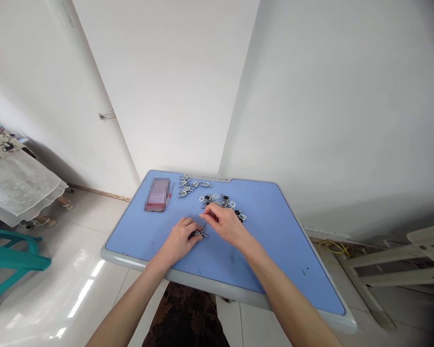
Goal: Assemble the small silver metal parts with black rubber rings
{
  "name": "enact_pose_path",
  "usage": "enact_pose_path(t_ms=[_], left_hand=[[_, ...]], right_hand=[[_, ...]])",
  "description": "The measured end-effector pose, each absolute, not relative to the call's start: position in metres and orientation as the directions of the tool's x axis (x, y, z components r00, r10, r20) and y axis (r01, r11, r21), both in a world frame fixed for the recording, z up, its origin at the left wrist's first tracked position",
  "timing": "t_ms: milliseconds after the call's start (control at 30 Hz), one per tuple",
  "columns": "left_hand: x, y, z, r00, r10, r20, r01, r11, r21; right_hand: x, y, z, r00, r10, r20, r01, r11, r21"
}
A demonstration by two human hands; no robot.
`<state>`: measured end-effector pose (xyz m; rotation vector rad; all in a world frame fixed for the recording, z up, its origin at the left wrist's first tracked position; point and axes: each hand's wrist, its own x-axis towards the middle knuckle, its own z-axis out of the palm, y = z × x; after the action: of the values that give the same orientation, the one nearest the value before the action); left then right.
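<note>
On the blue table (275, 241), my left hand (180, 239) holds a small metal part (198, 233) with a black piece against the tabletop. My right hand (222, 221) is pinched on a thin metal tool (204, 225), whose lower end meets that part. Beyond my right hand lies a loose cluster of metal parts with black round pieces (232, 204). A second group of metal parts (185, 188) rests near the back edge. A thin tool with a red end (171, 189) lies between this group and a phone-like object (158, 194).
At the far left is a teal stool (18, 255), with a person in a white skirt (21, 178) behind it. A white wall (177, 86) stands behind the table. To the right are a pale metal frame (394, 270) and a yellow cable (332, 249) on the floor.
</note>
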<state>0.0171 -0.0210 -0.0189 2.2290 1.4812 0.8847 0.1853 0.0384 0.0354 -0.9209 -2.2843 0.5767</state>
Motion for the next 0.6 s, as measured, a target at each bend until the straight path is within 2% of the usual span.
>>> enact_pose_path(t_ms=[133, 233, 433, 600], left_hand=[[0.016, -0.019, -0.021, 0.278, 0.904, 0.324, 0.701, -0.421, 0.575], [0.017, -0.020, -0.020, 0.276, 0.907, 0.317, 0.698, -0.416, 0.582], [0.017, -0.022, -0.018, 0.280, 0.909, 0.308, 0.688, -0.414, 0.596], [0.017, -0.021, -0.018, 0.307, 0.896, 0.320, 0.702, -0.441, 0.559]], right_hand=[[0.182, 0.036, 0.032, -0.584, 0.704, 0.404, 0.519, 0.706, -0.481], [0.182, 0.036, 0.033, -0.590, 0.700, 0.403, 0.539, 0.713, -0.448], [0.179, 0.035, 0.036, -0.604, 0.700, 0.382, 0.504, 0.706, -0.497], [0.172, 0.031, 0.028, -0.571, 0.724, 0.387, 0.490, 0.679, -0.547]])
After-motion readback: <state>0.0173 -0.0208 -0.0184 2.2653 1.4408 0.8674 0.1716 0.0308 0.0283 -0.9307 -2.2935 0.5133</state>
